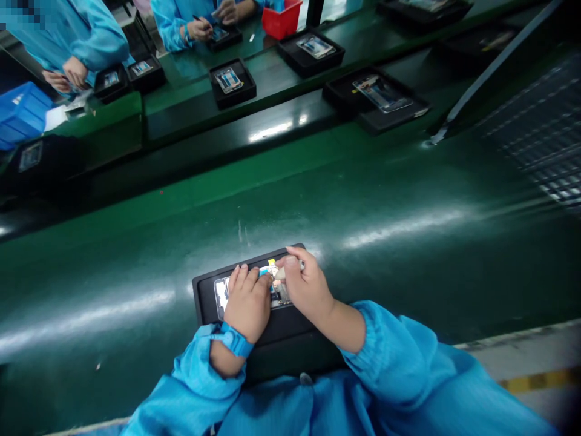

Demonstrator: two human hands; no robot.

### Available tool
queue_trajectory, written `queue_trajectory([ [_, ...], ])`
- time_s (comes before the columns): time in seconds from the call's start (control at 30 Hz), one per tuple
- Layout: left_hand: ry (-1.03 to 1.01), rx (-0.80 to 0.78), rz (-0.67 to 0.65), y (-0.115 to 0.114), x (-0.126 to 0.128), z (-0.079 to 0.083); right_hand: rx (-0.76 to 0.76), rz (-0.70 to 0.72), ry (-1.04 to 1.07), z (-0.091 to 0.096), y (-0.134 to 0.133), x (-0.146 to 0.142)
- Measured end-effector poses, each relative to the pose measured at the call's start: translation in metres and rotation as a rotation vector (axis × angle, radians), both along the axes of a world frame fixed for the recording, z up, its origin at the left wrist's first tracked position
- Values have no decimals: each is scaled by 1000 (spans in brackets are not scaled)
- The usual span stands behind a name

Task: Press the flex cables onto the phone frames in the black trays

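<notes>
An opened phone [221, 297] with its inner parts exposed lies in a black tray [206, 306] on the green bench in front of me. My left hand [248, 303] rests across the phone with its fingers stretched out over it. A blue wrist strap [236, 340] circles that wrist. Pinched in my right hand [308, 287] is a pale pen-like tool [282, 274], its tip at the phone's inner parts beside my left fingertips. A small yellow tab [271, 262] shows at the phone's far edge. My fingers hide much of the phone.
Beyond the bench runs a dark conveyor [272, 130]. Phones in black trays [232, 91] sit on and beyond it. Two co-workers in blue sleeves [97, 36] handle parts across from me. A red bin [281, 19], a blue bin [22, 115] and a metal bar [494, 66] are also around.
</notes>
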State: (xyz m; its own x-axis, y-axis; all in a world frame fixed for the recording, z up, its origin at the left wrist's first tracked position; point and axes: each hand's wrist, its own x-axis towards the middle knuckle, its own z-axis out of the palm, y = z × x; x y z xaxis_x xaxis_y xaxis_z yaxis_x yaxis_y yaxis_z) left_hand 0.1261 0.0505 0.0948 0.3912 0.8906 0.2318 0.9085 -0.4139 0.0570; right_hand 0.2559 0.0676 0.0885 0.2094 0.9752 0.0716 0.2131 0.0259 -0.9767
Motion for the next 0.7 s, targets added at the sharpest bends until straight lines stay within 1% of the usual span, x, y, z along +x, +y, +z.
queue_trajectory([
  [0.2, -1, -15, -9, 1, 1, 0, 72, -14, -145, -1, 1, 1],
  [0.33, -13, -30, -8, 1, 0, 1, 119, 9, -234, 5, 4, 0],
  [0.43, -27, -39, -11, 0, 0, -1, 245, 90, -409, 14, 6, -3],
  [0.57, -61, 9, -37, -1, -2, -5, 403, 234, -658, 22, 8, -10],
  [0.63, -69, 31, -37, -1, -2, -6, 454, 254, -700, 22, 9, -13],
  [0.7, -68, 30, -32, 0, -2, -6, 471, 259, -655, 19, 10, -13],
])
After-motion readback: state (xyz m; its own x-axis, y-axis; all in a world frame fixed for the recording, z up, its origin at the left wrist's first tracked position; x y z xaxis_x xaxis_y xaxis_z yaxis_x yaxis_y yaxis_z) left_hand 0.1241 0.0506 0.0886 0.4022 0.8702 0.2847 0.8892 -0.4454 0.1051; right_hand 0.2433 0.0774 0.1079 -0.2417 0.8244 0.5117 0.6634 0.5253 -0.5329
